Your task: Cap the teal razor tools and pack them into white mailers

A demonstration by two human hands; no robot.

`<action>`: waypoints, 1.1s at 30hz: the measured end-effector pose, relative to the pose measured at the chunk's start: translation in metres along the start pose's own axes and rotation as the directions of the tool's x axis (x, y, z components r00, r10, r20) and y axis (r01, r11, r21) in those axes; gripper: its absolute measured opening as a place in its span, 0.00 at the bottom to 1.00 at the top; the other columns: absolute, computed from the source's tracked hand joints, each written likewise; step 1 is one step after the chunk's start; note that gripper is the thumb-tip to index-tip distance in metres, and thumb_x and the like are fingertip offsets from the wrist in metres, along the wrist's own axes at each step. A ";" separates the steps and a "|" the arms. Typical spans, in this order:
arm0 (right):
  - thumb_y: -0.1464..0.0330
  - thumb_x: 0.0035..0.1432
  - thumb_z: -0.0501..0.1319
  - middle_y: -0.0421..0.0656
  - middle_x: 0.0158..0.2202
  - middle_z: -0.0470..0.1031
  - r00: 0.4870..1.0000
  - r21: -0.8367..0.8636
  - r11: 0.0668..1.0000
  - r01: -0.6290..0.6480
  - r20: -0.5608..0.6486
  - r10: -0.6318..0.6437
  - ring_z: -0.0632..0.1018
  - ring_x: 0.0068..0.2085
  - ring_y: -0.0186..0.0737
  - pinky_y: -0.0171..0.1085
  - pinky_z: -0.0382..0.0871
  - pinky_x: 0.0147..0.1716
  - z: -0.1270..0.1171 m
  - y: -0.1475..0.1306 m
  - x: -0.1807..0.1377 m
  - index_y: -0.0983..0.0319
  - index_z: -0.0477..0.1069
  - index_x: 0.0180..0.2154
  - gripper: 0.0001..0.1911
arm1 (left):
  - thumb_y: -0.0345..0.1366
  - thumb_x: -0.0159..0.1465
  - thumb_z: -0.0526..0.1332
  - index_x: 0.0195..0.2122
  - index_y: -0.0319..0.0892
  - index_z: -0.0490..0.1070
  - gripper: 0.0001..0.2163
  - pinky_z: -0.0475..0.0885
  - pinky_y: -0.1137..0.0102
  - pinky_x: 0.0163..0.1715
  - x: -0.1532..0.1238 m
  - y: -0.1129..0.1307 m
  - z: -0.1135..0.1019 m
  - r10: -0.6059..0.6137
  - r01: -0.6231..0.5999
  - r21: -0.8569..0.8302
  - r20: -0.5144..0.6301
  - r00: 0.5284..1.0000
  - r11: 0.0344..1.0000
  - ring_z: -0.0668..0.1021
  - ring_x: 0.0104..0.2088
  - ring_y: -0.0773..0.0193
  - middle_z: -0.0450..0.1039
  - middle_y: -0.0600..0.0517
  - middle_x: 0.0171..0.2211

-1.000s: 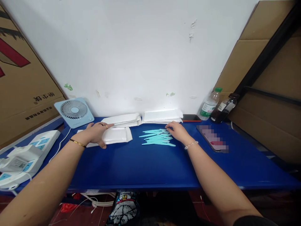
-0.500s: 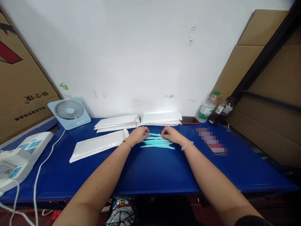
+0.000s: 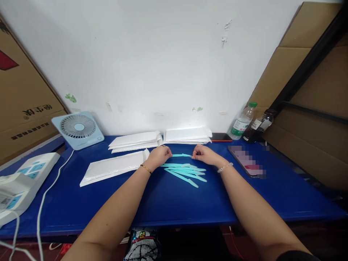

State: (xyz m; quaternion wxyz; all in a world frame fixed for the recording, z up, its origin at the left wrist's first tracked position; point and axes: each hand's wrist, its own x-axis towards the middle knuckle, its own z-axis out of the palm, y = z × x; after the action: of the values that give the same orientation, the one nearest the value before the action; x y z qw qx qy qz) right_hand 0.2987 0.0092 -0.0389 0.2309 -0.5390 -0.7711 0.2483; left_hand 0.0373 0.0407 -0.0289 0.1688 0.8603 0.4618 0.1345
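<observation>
A slim turquoise eyebrow razor [image 3: 181, 155] is stretched level between my two hands, just above the blue table. My left hand [image 3: 160, 156] pinches its left end between thumb and fingertips. At the other end, my right hand [image 3: 204, 154] has its fingers closed on the pale tip. Nearer to me, several more turquoise eyebrow razors [image 3: 187, 173] lie in a loose fan, their right ends spread apart. The left ends of some are partly hidden by my left hand. A white padded envelope [image 3: 114, 167] lies flat, close to my left wrist.
Stacked white padded envelopes [image 3: 187, 135] lie along the wall. A dark phone [image 3: 221, 137], a green-capped bottle [image 3: 240, 123] and a dark bottle [image 3: 257, 128] stand or lie right of them. Another phone [image 3: 244, 161] is right. Left are a fan [image 3: 78, 127] and a power strip [image 3: 34, 174].
The razors by my hands have gone from a compact pile to a fan. One is now held apart, farther back, between both hands. My right hand has shifted slightly right.
</observation>
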 end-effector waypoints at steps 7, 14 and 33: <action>0.63 0.51 0.63 0.43 0.36 0.69 0.991 -0.062 0.998 0.009 -0.131 -0.017 0.70 0.33 0.37 0.36 0.64 0.34 -0.004 -0.002 -0.001 0.62 0.75 0.33 0.09 | 0.41 0.57 0.61 0.36 0.44 0.73 0.09 0.60 0.72 0.26 0.007 -0.001 0.008 0.002 -0.002 -0.010 -0.017 1.000 1.000 0.72 0.29 0.66 0.71 0.54 0.28; 0.57 0.48 0.65 0.41 0.33 0.67 0.988 0.005 0.998 0.065 0.142 -0.065 0.68 0.30 0.34 0.33 0.62 0.27 0.009 -0.028 -0.010 0.61 0.73 0.29 0.13 | 0.46 0.54 0.63 0.33 0.43 0.74 0.13 0.60 0.74 0.24 -0.005 0.002 0.003 0.189 -0.167 -0.128 0.180 0.965 0.978 0.71 0.27 0.67 0.72 0.54 0.30; 0.59 0.43 0.67 0.40 0.25 0.73 0.984 0.027 0.993 -0.114 0.140 0.109 0.71 0.27 0.35 0.33 0.62 0.26 -0.015 -0.003 -0.011 0.64 0.73 0.27 0.14 | 0.46 0.54 0.64 0.35 0.44 0.75 0.12 0.64 0.73 0.31 -0.001 0.007 0.003 0.229 -0.229 0.008 0.015 0.973 0.973 0.74 0.34 0.64 0.73 0.52 0.35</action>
State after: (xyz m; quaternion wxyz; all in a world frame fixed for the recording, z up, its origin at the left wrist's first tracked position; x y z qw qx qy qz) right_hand 0.3090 -0.0003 -0.0266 0.1720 -0.5585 -0.7494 0.3112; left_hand 0.0429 0.0353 -0.0283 0.1511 0.9095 0.3590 0.1450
